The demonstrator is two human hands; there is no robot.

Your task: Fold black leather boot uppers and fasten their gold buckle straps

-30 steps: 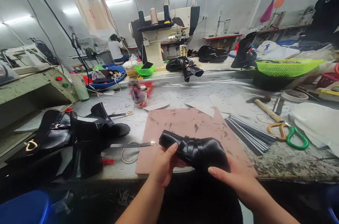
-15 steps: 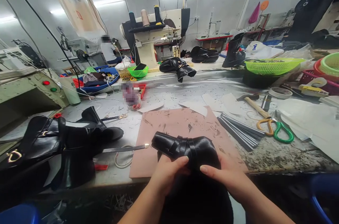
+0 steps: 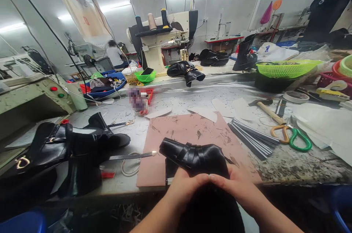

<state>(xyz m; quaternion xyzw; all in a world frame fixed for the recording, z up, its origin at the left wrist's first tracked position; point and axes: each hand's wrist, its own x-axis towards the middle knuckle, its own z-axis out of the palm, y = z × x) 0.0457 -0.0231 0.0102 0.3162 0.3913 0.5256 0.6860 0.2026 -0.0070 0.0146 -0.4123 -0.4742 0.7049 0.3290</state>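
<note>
A black leather boot (image 3: 196, 157) with crossed straps lies over the near edge of a pink board (image 3: 178, 126), its shaft toward me. My left hand (image 3: 187, 185) grips it from the left and my right hand (image 3: 235, 183) from the right. Both thumbs press on the leather with their tips meeting in the middle; most of the other fingers are hidden beneath. Left of the board, a thin strap with a gold tip (image 3: 137, 156) reaches toward it. More black boots (image 3: 82, 152), one with a gold buckle, lie at the left of the table.
Right of the board lie striped strips (image 3: 253, 139), a hammer (image 3: 271, 112) and scissors with orange and green handles (image 3: 299, 139). Behind stand a sewing machine (image 3: 154, 49) with thread cones and a green basket (image 3: 286, 69). A person (image 3: 114, 55) sits at the far left.
My left thumb has moved right and down off the straps to meet my right thumb. Both hands stay on the boot, which has barely shifted.
</note>
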